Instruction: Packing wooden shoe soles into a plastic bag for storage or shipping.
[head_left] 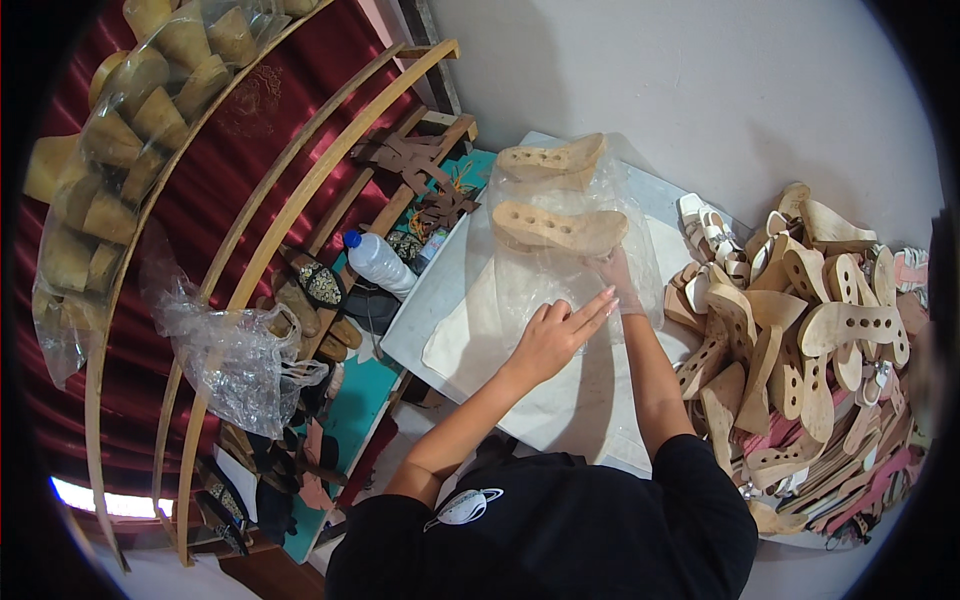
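Two soles (580, 158) already sit in the bag (520, 290) near the table's (430, 312) far edge, my right hand (620, 285) at the nearer sole (585, 235) — grip unclear — my left hand (560, 332) loosely open, the pile (790, 335) at right unbagged.

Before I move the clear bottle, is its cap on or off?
On: blue cap covers the clear bottle's neck; tightness, cannot tell.

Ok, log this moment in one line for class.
left hand: by clear bag; right hand: at lower wooden sole; upper wooden sole: apart from lower
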